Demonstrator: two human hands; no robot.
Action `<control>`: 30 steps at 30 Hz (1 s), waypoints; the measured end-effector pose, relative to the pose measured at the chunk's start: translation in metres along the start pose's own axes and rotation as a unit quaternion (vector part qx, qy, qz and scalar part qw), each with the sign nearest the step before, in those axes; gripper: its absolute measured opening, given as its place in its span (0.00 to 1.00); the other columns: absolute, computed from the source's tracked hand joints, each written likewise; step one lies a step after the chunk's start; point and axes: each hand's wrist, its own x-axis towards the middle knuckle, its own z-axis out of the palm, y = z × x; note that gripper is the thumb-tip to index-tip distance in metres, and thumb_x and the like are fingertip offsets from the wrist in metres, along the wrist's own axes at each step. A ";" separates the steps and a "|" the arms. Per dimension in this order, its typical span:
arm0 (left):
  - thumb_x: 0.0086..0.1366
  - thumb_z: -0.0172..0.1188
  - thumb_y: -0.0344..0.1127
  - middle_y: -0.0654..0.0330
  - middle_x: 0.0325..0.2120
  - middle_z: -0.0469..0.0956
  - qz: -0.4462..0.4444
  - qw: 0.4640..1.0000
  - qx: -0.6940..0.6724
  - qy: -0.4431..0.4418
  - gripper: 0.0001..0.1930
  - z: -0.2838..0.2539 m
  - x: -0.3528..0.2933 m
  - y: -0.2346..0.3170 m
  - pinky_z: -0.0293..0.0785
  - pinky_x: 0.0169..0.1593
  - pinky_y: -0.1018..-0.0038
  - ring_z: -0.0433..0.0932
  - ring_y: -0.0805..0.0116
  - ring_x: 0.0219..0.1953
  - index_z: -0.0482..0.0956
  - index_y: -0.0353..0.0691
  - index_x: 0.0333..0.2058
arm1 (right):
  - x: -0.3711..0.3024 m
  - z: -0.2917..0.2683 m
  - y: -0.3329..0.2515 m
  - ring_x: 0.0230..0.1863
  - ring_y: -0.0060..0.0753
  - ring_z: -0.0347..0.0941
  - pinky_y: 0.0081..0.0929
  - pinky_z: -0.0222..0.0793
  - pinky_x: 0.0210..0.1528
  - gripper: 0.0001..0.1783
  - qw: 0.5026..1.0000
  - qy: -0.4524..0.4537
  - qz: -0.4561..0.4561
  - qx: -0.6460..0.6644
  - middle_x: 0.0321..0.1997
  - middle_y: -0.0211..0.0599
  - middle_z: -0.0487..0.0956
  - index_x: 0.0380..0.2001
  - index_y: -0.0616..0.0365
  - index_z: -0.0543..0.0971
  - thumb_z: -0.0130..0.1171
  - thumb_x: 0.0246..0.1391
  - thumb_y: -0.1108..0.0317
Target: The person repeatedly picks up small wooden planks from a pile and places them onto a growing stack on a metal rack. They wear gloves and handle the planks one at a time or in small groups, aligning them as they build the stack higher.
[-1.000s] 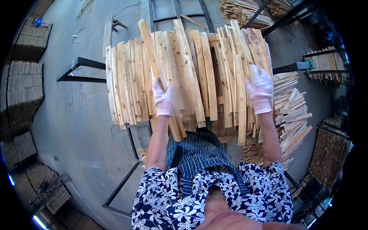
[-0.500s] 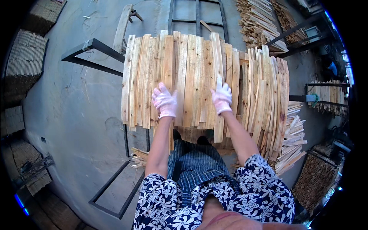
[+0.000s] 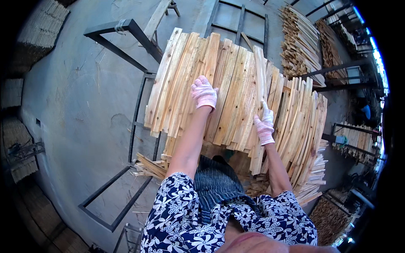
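Note:
Pale wooden slats (image 3: pixel 234 97) lie side by side in a wide layer in front of me. My left hand (image 3: pixel 204 93), in a light pink knit glove, is closed with curled fingers over one slat (image 3: pixel 210 57) left of the middle. Farther right, my right hand (image 3: pixel 264 124), gloved alike, grips another slat (image 3: pixel 259 71) that lies on top of the layer. Its thumb is on the left side and a finger stretches along the wood. The near end of this slat juts past the layer's front edge. My palms hide the wood beneath them.
A looser pile of narrow slats (image 3: pixel 301 122) adjoins on the right. Dark metal frames (image 3: pixel 122 31) stand at the left and far side, with a wooden bench (image 3: pixel 157 19) behind. More stacked wood (image 3: pixel 299 40) lies far right. A low metal frame (image 3: pixel 99 218) is near left.
My view has turned, so the slats appear tilted and shifted right. The left hand is farther up its slat, its fingers more curled. The right hand stays on its slat.

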 end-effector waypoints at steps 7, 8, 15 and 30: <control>0.58 0.72 0.51 0.47 0.46 0.77 -0.031 0.928 -0.361 -0.082 0.33 -0.065 -0.010 -0.041 0.78 0.49 0.59 0.79 0.49 0.48 0.70 0.34 0.53 | 0.101 -0.035 -0.048 0.51 0.52 0.71 0.44 0.70 0.56 0.43 0.948 -0.013 -0.316 0.039 0.50 0.47 0.73 0.70 0.45 0.65 0.67 0.49 0.71; 0.60 0.71 0.50 0.48 0.44 0.79 -0.065 0.864 -0.480 -0.135 0.32 -0.077 -0.026 -0.062 0.78 0.48 0.62 0.80 0.51 0.47 0.70 0.34 0.52 | 0.119 -0.034 -0.060 0.51 0.53 0.72 0.44 0.70 0.56 0.43 0.940 -0.013 -0.340 0.010 0.50 0.47 0.74 0.69 0.45 0.66 0.67 0.49 0.71; 0.64 0.69 0.48 0.55 0.32 0.81 -0.108 0.531 -0.832 -0.116 0.24 -0.107 -0.123 -0.154 0.85 0.46 0.58 0.84 0.57 0.36 0.73 0.38 0.48 | 0.233 -0.003 -0.135 0.56 0.53 0.72 0.44 0.70 0.59 0.41 0.879 -0.089 -0.433 -0.176 0.55 0.44 0.74 0.69 0.33 0.65 0.64 0.53 0.68; 0.66 0.68 0.44 0.53 0.36 0.77 -0.395 0.349 -0.850 0.015 0.18 0.096 -0.274 -0.227 0.80 0.52 0.47 0.79 0.52 0.39 0.74 0.40 0.47 | 0.289 0.078 -0.105 0.61 0.55 0.70 0.46 0.69 0.63 0.43 0.874 -0.134 -0.394 -0.249 0.61 0.44 0.73 0.72 0.23 0.60 0.64 0.56 0.67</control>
